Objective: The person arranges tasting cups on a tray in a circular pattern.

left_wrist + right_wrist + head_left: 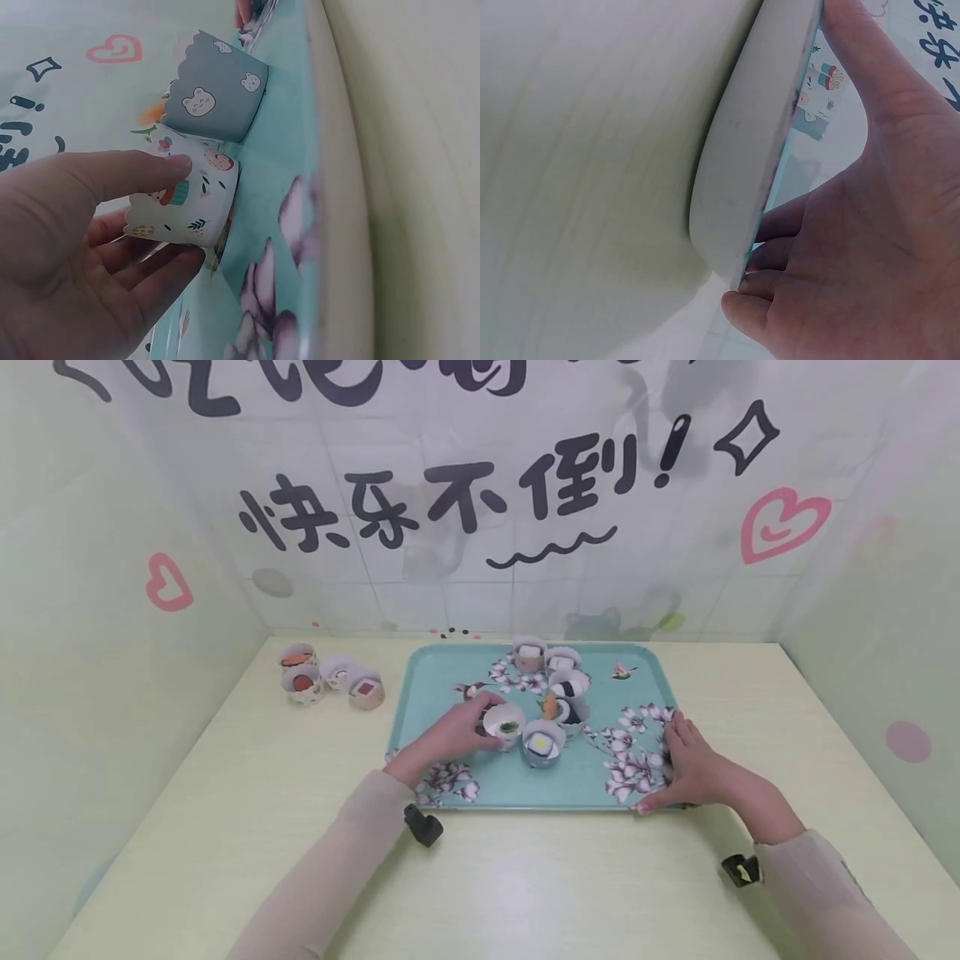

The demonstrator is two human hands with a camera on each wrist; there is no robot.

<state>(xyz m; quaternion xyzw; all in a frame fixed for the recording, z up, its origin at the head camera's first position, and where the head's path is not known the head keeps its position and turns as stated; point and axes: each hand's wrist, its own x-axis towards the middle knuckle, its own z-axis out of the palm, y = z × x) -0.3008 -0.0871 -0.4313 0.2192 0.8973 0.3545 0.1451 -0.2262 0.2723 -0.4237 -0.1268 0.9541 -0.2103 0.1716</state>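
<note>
Crosswise on the pale table (510,893), the turquoise floral tray (427,685) had its long axis left to right; seemingly stiff, it was best held by the rim, where the right hand (699,768) rested, fingers straight, thumb spread around the near right corner. Toward the tray's middle, the left hand (459,728) pinched a white printed paper baking cup (201,199), thumb and fingers parted to its width; roughly upright, scalloped mouth upward, just beside the gray bear-print cup (217,90), it looked light and crushable, best held gently by its wall.

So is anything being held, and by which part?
The left grip holds a white patterned cup by its outer wall; the right grip touches the tray at its near right corner.
</note>
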